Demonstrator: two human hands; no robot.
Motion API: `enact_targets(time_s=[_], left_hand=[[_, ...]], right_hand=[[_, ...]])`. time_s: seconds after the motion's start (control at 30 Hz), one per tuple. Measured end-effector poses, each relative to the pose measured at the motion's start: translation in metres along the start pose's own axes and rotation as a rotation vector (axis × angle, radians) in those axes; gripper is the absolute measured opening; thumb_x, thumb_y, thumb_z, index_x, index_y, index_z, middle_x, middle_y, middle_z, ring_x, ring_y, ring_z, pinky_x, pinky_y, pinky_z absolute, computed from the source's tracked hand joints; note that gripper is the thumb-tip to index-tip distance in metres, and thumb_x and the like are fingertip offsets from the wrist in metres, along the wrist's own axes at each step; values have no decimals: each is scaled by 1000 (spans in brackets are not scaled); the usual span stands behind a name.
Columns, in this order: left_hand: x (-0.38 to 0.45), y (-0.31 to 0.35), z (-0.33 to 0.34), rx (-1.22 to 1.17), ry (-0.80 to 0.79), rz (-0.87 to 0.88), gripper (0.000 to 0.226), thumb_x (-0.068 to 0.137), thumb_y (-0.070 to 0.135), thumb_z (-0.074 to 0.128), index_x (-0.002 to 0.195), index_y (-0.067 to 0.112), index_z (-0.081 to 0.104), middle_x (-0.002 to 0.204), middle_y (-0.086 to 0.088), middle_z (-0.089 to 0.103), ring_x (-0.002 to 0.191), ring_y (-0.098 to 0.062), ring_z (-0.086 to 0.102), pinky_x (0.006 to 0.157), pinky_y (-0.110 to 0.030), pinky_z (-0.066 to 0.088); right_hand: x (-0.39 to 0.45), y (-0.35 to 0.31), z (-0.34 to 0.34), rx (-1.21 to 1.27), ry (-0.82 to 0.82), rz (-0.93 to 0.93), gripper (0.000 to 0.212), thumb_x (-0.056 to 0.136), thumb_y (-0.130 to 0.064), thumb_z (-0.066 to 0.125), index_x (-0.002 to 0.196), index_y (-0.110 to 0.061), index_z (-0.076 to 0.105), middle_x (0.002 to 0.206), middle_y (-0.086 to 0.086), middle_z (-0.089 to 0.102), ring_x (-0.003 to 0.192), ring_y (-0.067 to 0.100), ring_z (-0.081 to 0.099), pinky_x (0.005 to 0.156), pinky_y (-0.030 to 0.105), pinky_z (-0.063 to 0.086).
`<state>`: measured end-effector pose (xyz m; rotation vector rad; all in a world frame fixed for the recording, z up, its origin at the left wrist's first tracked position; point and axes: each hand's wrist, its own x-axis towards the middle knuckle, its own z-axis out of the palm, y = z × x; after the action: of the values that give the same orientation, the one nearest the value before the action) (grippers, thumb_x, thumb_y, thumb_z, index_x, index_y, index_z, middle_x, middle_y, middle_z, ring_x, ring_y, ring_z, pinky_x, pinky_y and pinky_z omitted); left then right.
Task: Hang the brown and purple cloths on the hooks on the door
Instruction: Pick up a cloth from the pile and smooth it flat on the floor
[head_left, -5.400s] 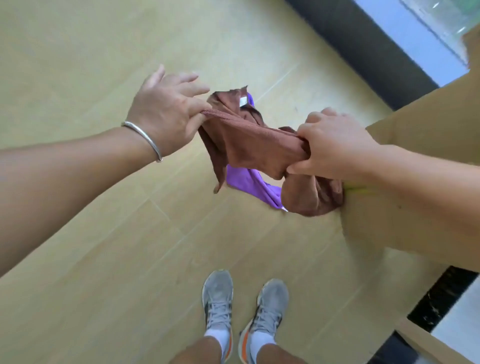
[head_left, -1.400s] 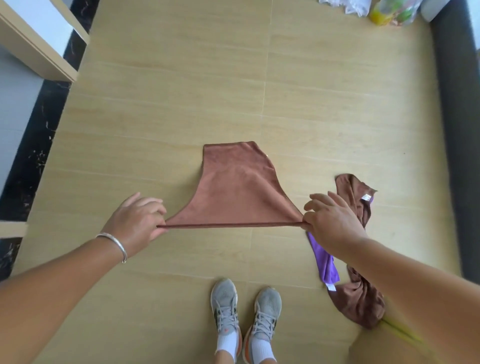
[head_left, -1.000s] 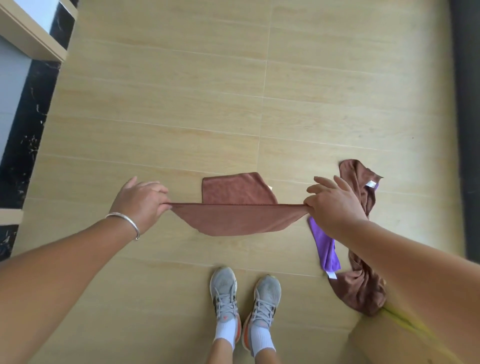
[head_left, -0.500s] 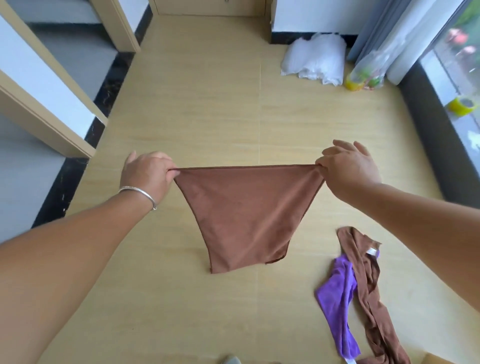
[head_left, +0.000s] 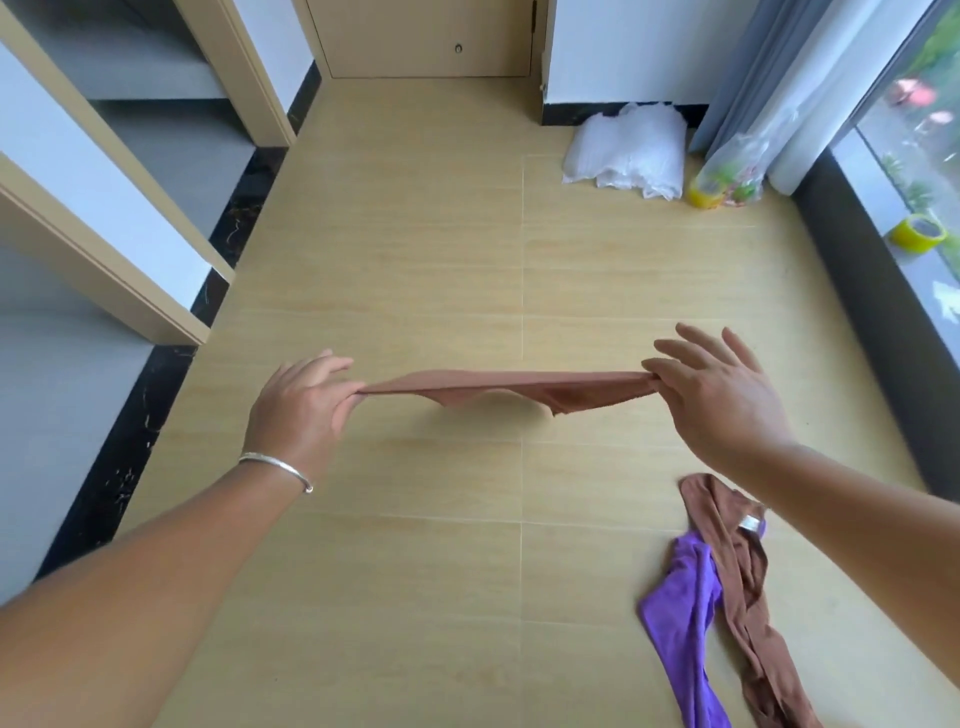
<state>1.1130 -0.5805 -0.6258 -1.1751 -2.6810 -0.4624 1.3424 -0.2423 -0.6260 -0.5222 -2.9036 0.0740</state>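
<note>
Head view: both hands, left (head_left: 298, 410) and right (head_left: 714, 400), pinch the taut brown cloth (head_left: 511, 387) mid-frame; a light pinch could slip, dropping it.

Left hand (head_left: 298, 410) and right hand (head_left: 719, 400) each pinch one end of a brown fabric cloth (head_left: 511, 389), stretched nearly flat above the pale wood-look floor (head_left: 441, 234). A purple cloth (head_left: 683, 618) and a second brown cloth (head_left: 740, 571) lie crumpled together at lower right.

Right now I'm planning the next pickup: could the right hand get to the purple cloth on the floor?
Probably yes, but not at once. The right hand pinches a corner of the stretched brown cloth. The purple cloth lies uncovered on the floor below that arm, beside a second brown cloth.
</note>
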Motion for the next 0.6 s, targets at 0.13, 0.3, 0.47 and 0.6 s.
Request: enact_targets(time_s=[0.13,0.3,0.47,0.6], left_hand=[[-69,2,32,-1,-115,37,22,60,-3,87,77,9,77,100,-15,72,99,-39,67,86,-60,47],[-149,4,86,-2,-271,56,28,52,1,92,73,13,77,96,-10,73,95,-34,69,83,-61,48],[-224,-1,162,-18,-384,37,30,49,2,93,70,15,77,92,-9,72,93,-32,70,79,-54,53],[-288,0,218,-54,-461,20,27,50,4,93,69,14,76,90,-8,72,90,-30,70,78,-37,53]], right_hand=[[-72,-8,41,29,-95,-37,20,88,-21,68,106,-17,74,118,6,68,126,31,53,107,55,36],[-164,-20,102,79,-243,-4,29,93,-31,51,110,-19,72,115,3,69,123,32,56,102,56,41],[-242,-29,174,103,-385,49,68,100,-49,16,97,-19,77,108,3,71,114,33,62,96,57,46],[-298,-33,233,112,-486,54,72,101,-49,11,93,-22,76,104,0,71,113,31,63,96,53,47]])
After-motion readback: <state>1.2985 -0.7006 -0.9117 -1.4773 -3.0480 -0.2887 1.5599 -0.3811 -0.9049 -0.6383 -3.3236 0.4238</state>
